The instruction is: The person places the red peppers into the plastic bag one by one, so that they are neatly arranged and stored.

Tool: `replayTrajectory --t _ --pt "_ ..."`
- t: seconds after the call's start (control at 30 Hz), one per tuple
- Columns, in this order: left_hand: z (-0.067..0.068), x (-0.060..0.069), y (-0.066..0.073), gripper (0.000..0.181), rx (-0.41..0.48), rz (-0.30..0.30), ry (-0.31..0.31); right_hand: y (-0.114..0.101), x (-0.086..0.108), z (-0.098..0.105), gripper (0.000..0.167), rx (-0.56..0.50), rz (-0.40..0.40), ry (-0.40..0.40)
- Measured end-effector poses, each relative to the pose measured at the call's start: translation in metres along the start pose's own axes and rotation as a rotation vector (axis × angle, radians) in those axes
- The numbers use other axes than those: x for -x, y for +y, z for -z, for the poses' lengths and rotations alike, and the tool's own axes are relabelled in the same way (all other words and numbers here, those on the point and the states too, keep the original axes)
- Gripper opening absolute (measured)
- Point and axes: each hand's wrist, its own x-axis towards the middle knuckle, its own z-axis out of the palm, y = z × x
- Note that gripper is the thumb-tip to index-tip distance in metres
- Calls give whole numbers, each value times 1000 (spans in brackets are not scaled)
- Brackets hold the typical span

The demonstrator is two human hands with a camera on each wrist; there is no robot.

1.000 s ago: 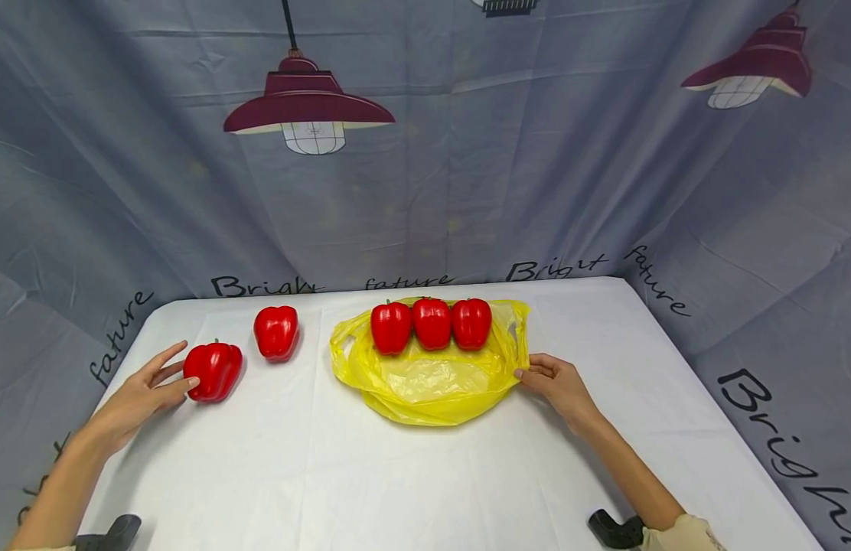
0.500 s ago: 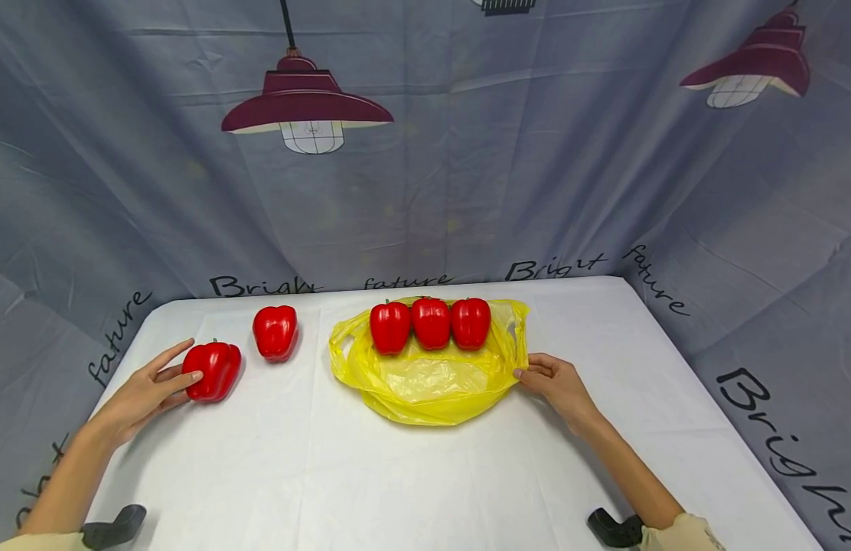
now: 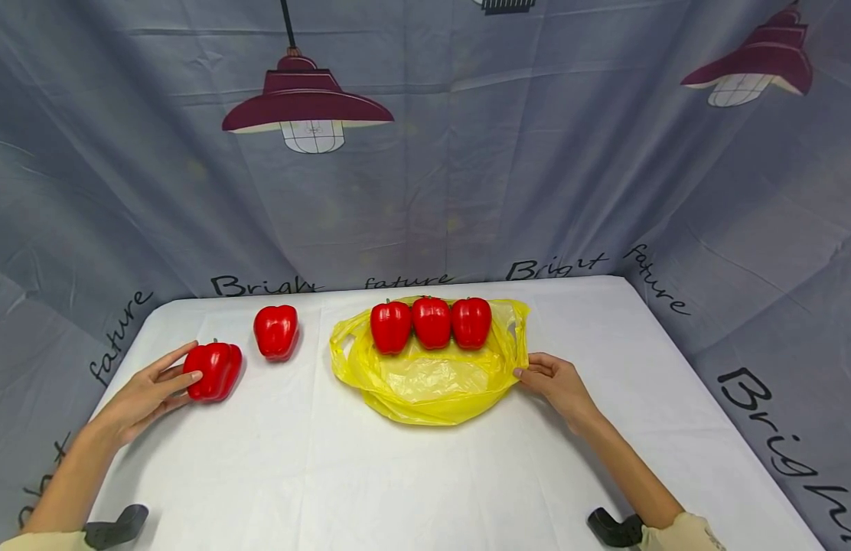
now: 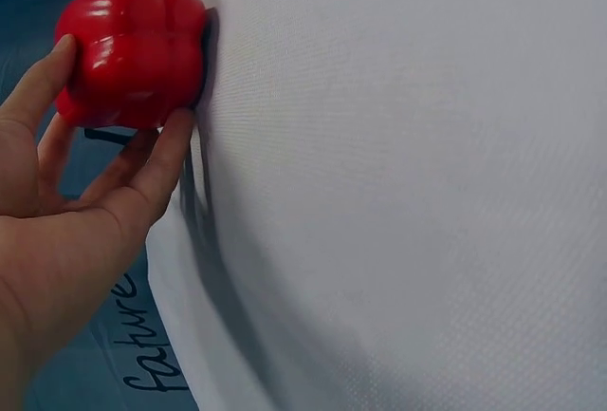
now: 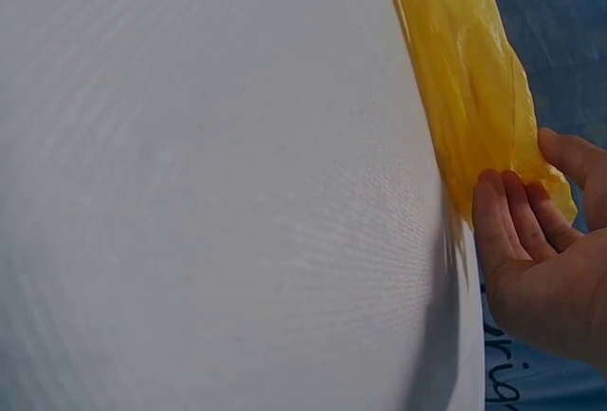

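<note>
My left hand is at the left side of the table, around the near-left side of a red bell pepper. The left wrist view shows the thumb on one side of this bell pepper and fingertips against the other. It rests on the cloth. At the table's middle lies a yellow plastic bag, spread flat. My right hand pinches the bag's right edge between thumb and fingers; the right wrist view shows them on the yellow film.
Another red bell pepper lies behind and right of the held one. Three red bell peppers stand in a row on the bag's far part, the middle pepper among them. A white cloth covers the table; a grey printed curtain hangs behind.
My left hand has shifted slightly right, its thumb and fingers coming further around the bell pepper. The right hand, the bag and the other peppers stay where they were.
</note>
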Motion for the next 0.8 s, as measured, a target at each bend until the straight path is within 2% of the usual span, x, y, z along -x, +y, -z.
replayTrajectory --t 0.6,0.8 --pt "-3 3 -4 80 0 -43 34 0 2 -1 49 -8 1 -1" --pt "-6 3 -2 82 -31 -52 95 1 2 0 48 -2 5 3"
